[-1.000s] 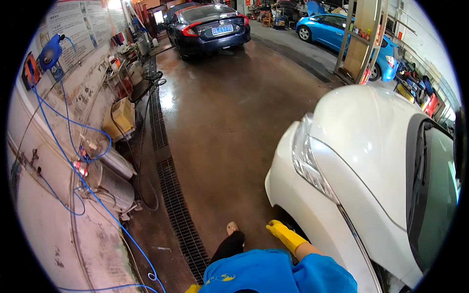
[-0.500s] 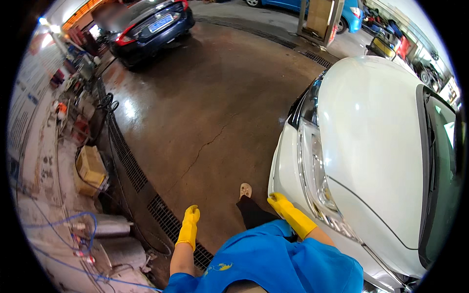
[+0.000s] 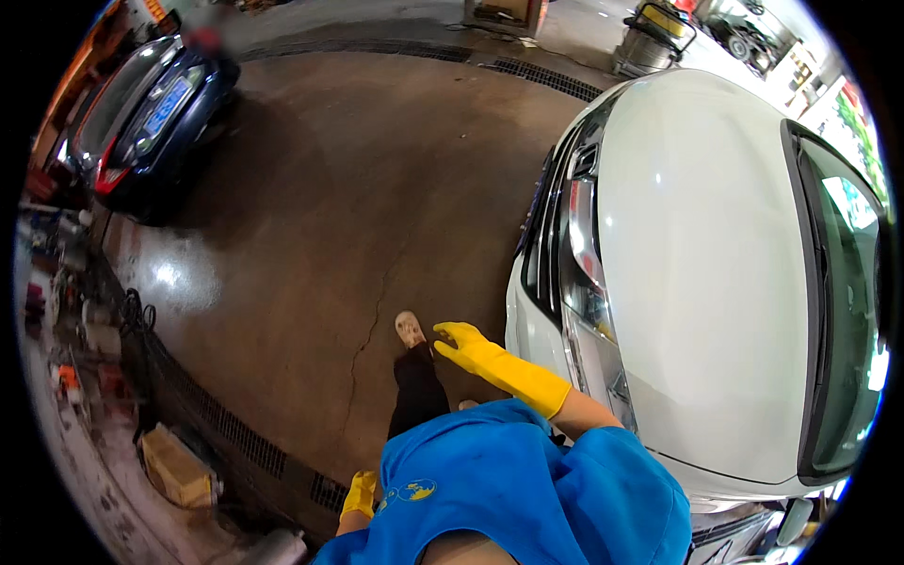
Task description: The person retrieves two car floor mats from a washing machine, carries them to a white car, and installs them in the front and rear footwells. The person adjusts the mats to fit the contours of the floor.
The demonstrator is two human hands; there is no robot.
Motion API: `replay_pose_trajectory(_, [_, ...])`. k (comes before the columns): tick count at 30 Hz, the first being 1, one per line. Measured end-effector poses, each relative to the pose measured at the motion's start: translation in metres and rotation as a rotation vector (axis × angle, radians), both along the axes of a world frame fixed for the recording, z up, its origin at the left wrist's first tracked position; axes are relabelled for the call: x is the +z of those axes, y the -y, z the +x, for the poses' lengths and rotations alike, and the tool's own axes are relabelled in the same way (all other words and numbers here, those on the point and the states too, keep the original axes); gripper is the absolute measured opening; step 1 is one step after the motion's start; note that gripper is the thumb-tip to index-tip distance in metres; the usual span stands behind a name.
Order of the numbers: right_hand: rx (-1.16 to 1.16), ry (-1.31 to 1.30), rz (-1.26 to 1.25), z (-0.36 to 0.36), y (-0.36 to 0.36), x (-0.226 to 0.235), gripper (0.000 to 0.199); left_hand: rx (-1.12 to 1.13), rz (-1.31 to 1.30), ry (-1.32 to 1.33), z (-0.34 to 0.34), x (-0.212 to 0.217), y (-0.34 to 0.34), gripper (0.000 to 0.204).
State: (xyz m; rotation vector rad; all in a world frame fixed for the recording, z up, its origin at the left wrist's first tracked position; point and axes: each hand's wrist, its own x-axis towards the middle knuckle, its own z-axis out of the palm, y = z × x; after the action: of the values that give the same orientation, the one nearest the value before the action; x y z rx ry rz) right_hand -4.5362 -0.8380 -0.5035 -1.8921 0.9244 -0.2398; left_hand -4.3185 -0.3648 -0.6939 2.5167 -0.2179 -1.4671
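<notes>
My right hand [image 3: 463, 344] wears a long yellow rubber glove, fingers spread, holding nothing, in the air just left of the white car's front corner [image 3: 556, 311]. My left hand [image 3: 359, 493], also in a yellow glove, hangs low by my blue shirt [image 3: 508, 490], partly hidden by it; it seems empty. My foot in a pale shoe [image 3: 410, 329] steps on the wet concrete floor [image 3: 330, 217] beside the white car's headlight [image 3: 586, 282].
A dark blue car [image 3: 146, 118] is parked at the far left. A floor drain grate [image 3: 217, 424] runs along the left side, with a yellow box [image 3: 174, 466] and clutter beyond it. Another grate [image 3: 546, 75] and a yellow machine [image 3: 654, 38] lie ahead.
The view has swung right toward the white car's front. My right hand has risen forward; my left hand has dropped back beside my shirt.
</notes>
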Motion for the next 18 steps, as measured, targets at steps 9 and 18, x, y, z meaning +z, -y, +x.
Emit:
replay_pose_trajectory(9, [-0.479,0.066,-0.069,0.064,0.213,0.023,0.040,-0.457,-0.287,0.383,0.272,0.013,0.417,0.028])
replay_pose_trajectory(18, [-1.042,0.297,-0.234,0.037,0.394,0.110,0.037,-0.884,-1.677,0.190,0.155,0.378,0.974,0.033])
